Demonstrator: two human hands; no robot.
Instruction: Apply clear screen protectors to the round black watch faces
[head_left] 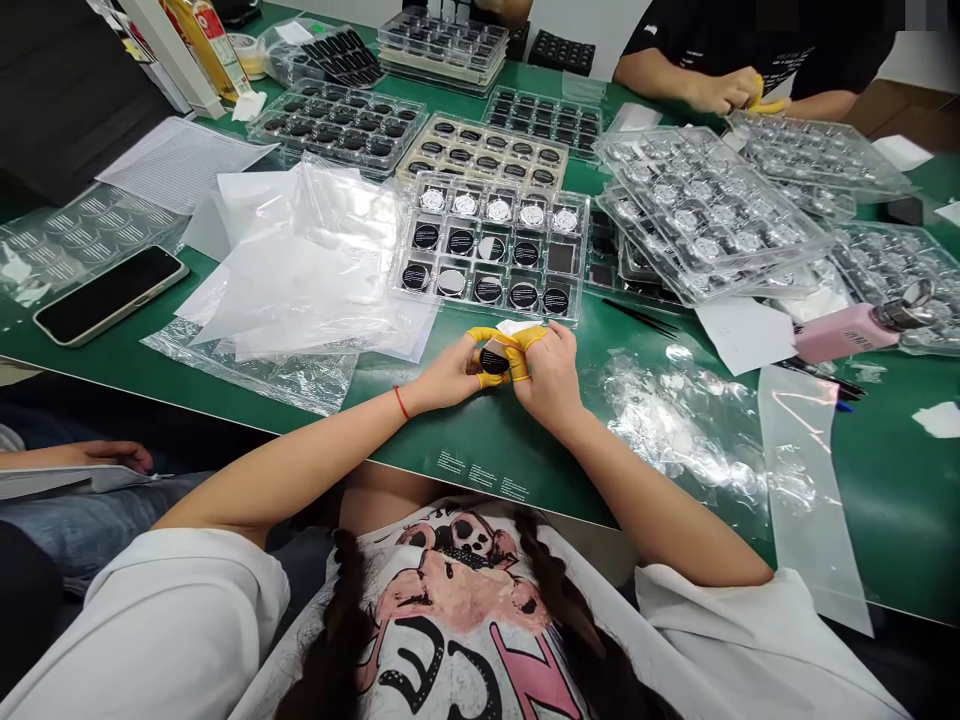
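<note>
Between the yellow-covered fingertips of my left hand (454,375) is a small round black disc (494,360) with pale print on it. My right hand (547,370), also in yellow finger cots, presses against the disc's right side, its fingers bent round a white piece of paper or tissue (517,326). Both hands are together above the green table's front edge. Just beyond them lies a clear plastic tray (397,275) with round compartments; most hold black printed discs, and its back row holds silvery white rounds. One compartment at the right shows a dark square.
Stacked clear trays (712,210) stand at right, near tweezers (641,318) and a pink pump bottle (844,333). Clear film scraps (675,420) lie right of my hands. Plastic sheets (300,270) and a phone (112,295) are at left. Across the table, a co-worker's hands (739,92) wear yellow finger cots.
</note>
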